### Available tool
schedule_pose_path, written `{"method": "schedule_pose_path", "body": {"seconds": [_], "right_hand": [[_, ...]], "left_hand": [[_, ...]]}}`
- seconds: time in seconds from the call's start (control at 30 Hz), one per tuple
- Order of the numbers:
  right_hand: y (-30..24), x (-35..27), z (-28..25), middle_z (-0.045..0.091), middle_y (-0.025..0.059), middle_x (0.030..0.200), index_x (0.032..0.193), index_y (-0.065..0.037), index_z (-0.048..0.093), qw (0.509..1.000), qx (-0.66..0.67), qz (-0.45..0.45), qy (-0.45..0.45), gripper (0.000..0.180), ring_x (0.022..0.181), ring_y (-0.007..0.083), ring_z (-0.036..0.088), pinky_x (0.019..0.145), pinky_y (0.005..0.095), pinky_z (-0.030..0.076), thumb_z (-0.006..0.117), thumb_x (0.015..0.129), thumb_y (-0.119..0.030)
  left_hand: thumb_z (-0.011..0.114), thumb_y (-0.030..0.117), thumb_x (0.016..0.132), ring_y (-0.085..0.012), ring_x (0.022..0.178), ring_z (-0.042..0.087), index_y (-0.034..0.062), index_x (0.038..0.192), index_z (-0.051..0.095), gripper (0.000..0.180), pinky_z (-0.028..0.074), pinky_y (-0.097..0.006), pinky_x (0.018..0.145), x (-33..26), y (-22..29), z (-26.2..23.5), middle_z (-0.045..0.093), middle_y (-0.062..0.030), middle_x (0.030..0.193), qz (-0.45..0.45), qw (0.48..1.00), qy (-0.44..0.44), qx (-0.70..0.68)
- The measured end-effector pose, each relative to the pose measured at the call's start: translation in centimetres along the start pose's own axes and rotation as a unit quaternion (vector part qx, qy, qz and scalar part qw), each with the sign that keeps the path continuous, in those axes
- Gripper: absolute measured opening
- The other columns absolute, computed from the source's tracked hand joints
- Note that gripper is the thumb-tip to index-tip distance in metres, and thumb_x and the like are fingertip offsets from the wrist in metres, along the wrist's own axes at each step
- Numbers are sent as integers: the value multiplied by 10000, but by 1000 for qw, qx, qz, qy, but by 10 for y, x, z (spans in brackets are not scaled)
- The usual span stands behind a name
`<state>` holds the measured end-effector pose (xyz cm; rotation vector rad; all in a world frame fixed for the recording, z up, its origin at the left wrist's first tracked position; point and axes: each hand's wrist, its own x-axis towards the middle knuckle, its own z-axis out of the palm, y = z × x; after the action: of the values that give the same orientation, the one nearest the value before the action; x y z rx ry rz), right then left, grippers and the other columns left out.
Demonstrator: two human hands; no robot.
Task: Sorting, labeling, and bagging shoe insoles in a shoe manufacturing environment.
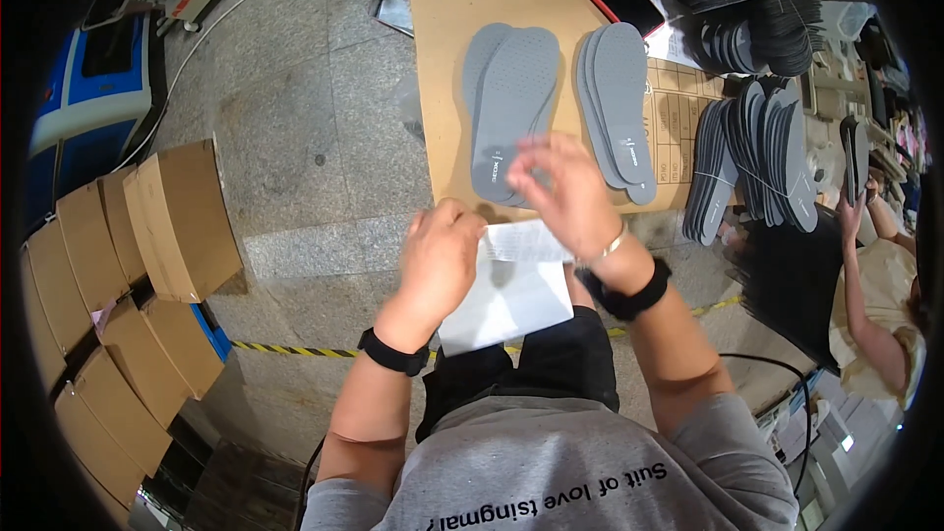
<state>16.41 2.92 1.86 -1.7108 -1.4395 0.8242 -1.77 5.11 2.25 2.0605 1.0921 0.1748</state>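
My left hand [440,258] grips the left edge of a white flat bag or sheet [511,297] held above my lap. At the bag's top edge is my right hand [572,195], blurred, its fingers curled; whether it grips the bag is unclear. Just beyond my hands, a brown cardboard surface [447,59] carries two stacks of grey shoe insoles: a left stack [511,108] and a right stack [621,103]. Both wrists wear black bands.
Bundles of dark grey insoles [762,162] are piled at the right, with more black ones [747,0] behind. Another person [875,285] works at the far right. Cardboard boxes [128,265] line the left. A blue machine [93,88] stands on the stone floor.
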Motion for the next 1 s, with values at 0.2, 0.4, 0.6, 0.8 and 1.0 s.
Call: {"method": "schedule_pose_path", "body": {"seconds": [0.2, 0.4, 0.6, 0.8, 1.0], "right_hand": [[24, 40, 11, 548, 142, 1037, 792, -51, 638, 987, -26, 14, -157, 104, 1016, 303, 484, 874, 360, 397, 670, 731, -128], [27, 40, 20, 518, 130, 1058, 781, -49, 647, 979, -85, -4, -187, 113, 1040, 302, 428, 881, 344, 390, 676, 705, -127], [27, 40, 28, 519, 115, 999, 755, -41, 646, 981, -121, -24, -147, 94, 988, 300, 445, 859, 348, 402, 677, 681, -91], [25, 32, 31, 519, 106, 975, 817, -49, 636, 982, -149, -44, -111, 190, 966, 302, 453, 845, 364, 407, 706, 642, -74], [14, 28, 36, 505, 108, 1029, 1042, -45, 544, 976, -217, -25, -6, 460, 985, 303, 458, 858, 385, 395, 734, 629, -116]], "left_hand": [[525, 35, 775, -354, 1049, 514, 9, 875, 596, 125, 416, -425, 899, -3, 9, 14, 489, -172, 1236, -25, 998, -56, 9], [540, 17, 761, -364, 1053, 511, -10, 880, 589, 131, 427, -420, 891, -6, 3, 19, 490, -190, 1222, 2, 1000, -28, 2], [543, 3, 751, -370, 1041, 514, -9, 875, 586, 132, 423, -419, 900, -6, 3, 20, 488, -197, 1218, 14, 999, -32, -5], [541, 0, 747, -371, 1043, 512, -11, 851, 584, 113, 419, -418, 904, -5, 3, 22, 486, -207, 1216, 32, 999, -27, -17], [533, 7, 754, -380, 1040, 510, -20, 857, 579, 116, 411, -418, 909, -7, 0, 24, 486, -213, 1207, 39, 999, -32, -13]]}}
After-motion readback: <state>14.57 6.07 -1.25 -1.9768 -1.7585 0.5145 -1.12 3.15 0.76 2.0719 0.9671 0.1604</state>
